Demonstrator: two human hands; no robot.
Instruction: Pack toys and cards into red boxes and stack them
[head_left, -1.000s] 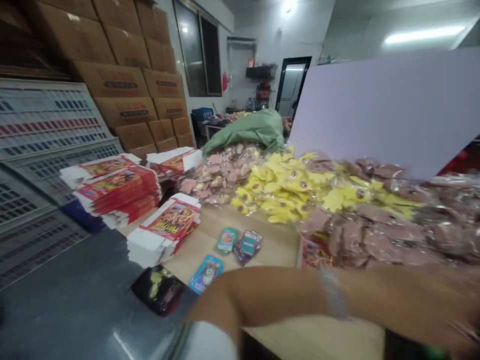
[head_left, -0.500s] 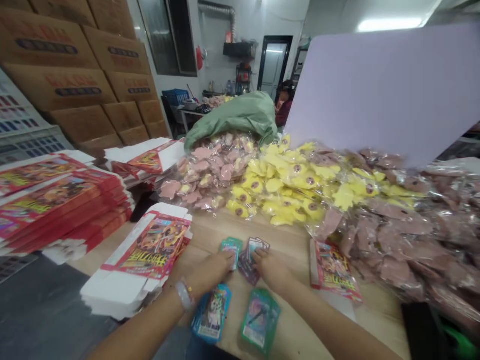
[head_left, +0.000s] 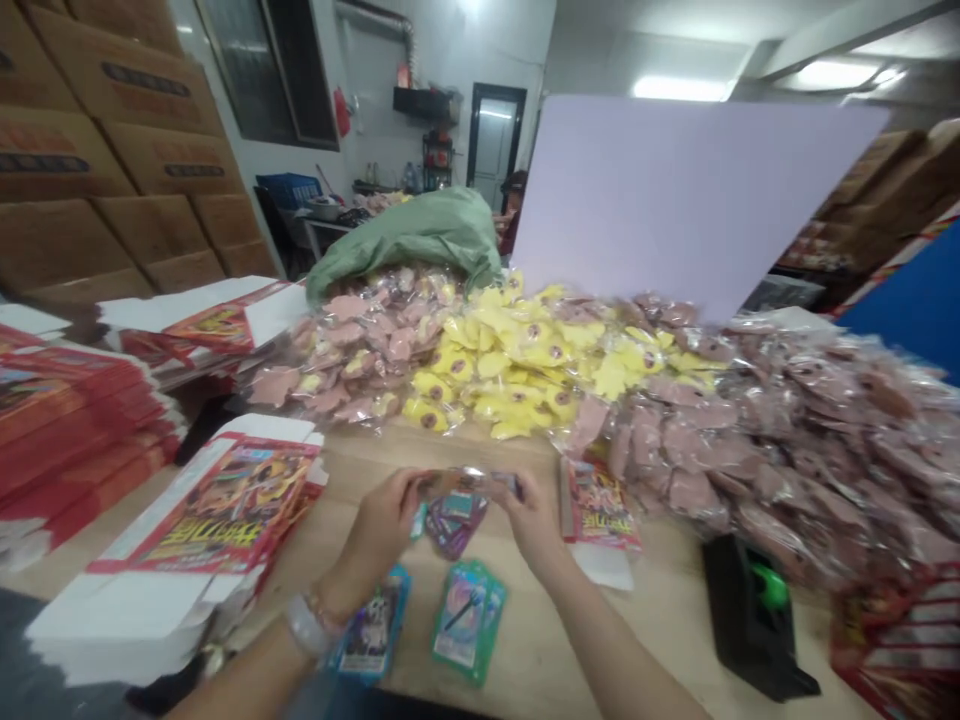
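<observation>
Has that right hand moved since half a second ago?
Yes: the right hand has moved rightward, off the purple cards and closer to the red printed box.

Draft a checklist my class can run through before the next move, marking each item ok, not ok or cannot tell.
1. Both hands on the held item: ok; left hand and right hand grip opposite ends.
2. Held item identifiable: cannot tell; blurred, nearly edge-on.
3. Green-bordered cards squared up: not ok; edges are offset.
4. Blue-bordered cards fully visible: not ok; the left arm partly hides them.
5. Tape dispenser apart from both hands: ok.
</observation>
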